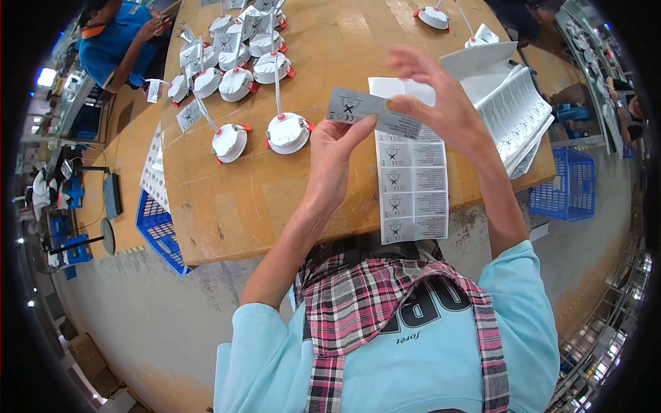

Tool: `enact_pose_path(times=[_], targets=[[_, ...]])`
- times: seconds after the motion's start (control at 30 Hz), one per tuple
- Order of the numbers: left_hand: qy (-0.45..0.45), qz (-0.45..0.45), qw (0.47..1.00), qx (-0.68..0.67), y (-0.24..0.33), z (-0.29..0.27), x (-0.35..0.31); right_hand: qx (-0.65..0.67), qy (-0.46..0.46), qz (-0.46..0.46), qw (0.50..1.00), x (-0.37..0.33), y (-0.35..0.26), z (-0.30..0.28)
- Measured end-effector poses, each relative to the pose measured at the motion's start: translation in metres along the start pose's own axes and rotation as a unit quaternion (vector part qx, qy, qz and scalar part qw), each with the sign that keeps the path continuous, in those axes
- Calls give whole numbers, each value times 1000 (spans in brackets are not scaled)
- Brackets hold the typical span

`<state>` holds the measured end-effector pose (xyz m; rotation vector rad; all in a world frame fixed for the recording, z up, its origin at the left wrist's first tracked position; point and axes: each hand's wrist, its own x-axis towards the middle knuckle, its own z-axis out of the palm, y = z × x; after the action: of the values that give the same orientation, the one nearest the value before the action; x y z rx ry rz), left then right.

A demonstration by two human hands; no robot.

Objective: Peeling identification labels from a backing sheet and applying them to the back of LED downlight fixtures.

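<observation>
My left hand (pixel 334 148) pinches a silver printed label (pixel 354 104) between thumb and fingers, above the table. My right hand (pixel 444 103) is beside it, its thumb at the label's right end and its other fingers raised apart, partly blurred. Another silver label piece (pixel 401 125) shows just under the right thumb; whether the two are joined I cannot tell. Below the hands, a strip of printed labels (pixel 413 180) lies on the table and hangs over its near edge. A white round lamp (pixel 288 133) with red clips and a white cable stands left of my left hand.
More white lamps (pixel 236 84), several tagged with silver labels, crowd the table's (pixel 330 48) far left. An open folder with label sheets (pixel 513 113) lies at right. Blue crates (pixel 561 184) stand beside the table. A person in a blue shirt (pixel 113 48) sits at far left.
</observation>
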<state>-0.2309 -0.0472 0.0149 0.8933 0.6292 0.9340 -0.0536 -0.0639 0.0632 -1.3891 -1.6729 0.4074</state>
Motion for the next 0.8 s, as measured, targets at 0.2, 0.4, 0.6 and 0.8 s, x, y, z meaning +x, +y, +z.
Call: enact_pose_path(times=[0.2,0.4,0.6,0.8], targets=[[78,102,956,264,14,-14,-13,46,-107,171,978,-3,-3,-4],[160,181,728,642,2,-90,-8,70,-91,203,973,7,-5,-11],[149,177,769,596,-14,-73,-33,68,-169,199,963,22,-21,6],[122,100,967,199,43,-85,-39,90,-216,202,951,32,-33,22]])
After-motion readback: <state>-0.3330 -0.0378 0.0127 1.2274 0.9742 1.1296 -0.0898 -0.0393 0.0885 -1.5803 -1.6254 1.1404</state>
